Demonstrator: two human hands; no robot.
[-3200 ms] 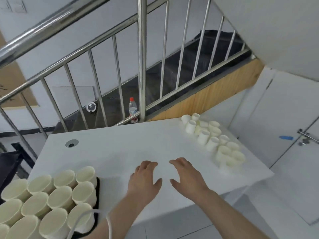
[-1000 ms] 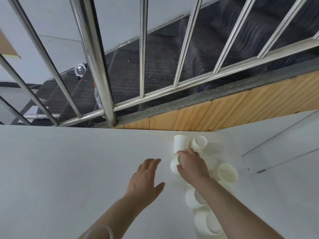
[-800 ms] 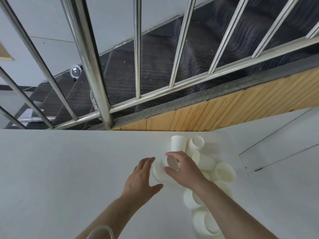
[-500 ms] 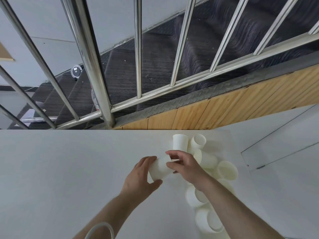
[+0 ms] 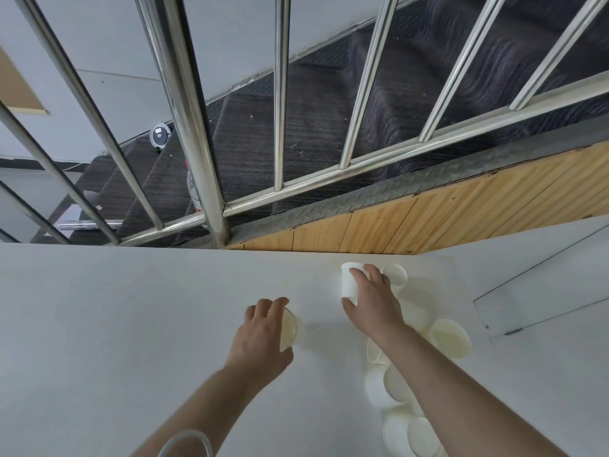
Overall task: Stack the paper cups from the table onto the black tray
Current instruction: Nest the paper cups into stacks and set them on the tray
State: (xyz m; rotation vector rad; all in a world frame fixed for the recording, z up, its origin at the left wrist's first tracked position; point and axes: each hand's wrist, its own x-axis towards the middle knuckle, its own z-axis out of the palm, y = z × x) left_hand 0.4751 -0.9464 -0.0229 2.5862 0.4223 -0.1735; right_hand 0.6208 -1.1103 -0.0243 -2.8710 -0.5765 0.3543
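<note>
Here the left hand [image 5: 263,334] grips one paper cup [image 5: 290,328] while the right hand [image 5: 372,298] grasps an upright cup [image 5: 348,282].

Steel railing [image 5: 184,120] over dark carpeted stairs [image 5: 313,127], wooden panelling [image 5: 412,222], grey wall [image 5: 108,37] beyond white table [image 5: 99,324].

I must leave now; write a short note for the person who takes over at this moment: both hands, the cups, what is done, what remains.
Left hand grips one paper cup over the table.
Right hand grips an upside-down cup at the far end of the loose cups on the table's right side.
The black tray is out of view.
Done: one cup in each hand.
Left: carry them to the tray, stack them, then fetch the rest.
</note>
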